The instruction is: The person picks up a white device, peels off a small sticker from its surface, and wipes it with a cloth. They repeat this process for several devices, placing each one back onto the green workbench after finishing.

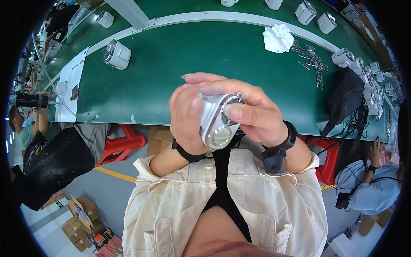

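Observation:
Above the near edge of the table I hold a small white housing (pixel 222 136) with a shiny silver face that carries two round parts. Small metal loops stick out at its ends. My left hand (pixel 186 118) is wrapped round the housing's left side and back. On the other side, my right hand (pixel 259 113) grips it with the thumb pressed on the upper round part of the face. The right fingers behind the housing are partly hidden. A similar white housing (pixel 117 55) lies on the green table at the far left.
A crumpled white tissue (pixel 278 38) lies beside a pile of metal clips (pixel 314 62). More white housings (pixel 374 100) crowd the right side behind a black bag (pixel 344 92) with cables. A printed sheet (pixel 70 88) covers the left end. People sit on both sides, near red stools (pixel 122 145).

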Motion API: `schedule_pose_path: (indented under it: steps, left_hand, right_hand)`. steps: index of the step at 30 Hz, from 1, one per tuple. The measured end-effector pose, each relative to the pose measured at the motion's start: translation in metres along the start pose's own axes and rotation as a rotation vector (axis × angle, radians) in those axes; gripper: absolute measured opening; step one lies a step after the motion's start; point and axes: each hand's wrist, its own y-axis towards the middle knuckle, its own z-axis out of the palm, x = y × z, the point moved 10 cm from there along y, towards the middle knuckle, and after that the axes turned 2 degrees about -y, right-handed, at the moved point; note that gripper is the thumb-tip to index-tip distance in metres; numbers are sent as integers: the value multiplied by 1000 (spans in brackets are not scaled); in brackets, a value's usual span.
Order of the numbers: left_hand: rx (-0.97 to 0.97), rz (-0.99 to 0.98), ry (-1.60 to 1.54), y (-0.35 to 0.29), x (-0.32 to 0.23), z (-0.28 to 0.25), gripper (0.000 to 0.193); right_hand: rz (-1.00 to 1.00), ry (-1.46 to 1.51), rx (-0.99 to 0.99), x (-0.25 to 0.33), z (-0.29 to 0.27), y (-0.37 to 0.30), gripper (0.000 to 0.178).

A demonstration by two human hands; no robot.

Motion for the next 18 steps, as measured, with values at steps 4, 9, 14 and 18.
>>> schedule_pose_path:
  steps: [4,9,14,18]
  left_hand:
    - [-74,-19,-56,-4,8,4,70]
    - [55,-225,-453,13,25,16,67]
    - [217,-113,-416,19,15,21,56]
    - [73,-110,-321,16,16,16,50]
  right_hand:
    - [-8,-226,-57,15,-4,3,52]
    - [33,-514,5,28,-7,4,60]
    - [-34,-501,-22,21,-5,0,64]
    - [-73,-396,-75,11,-8,0,61]
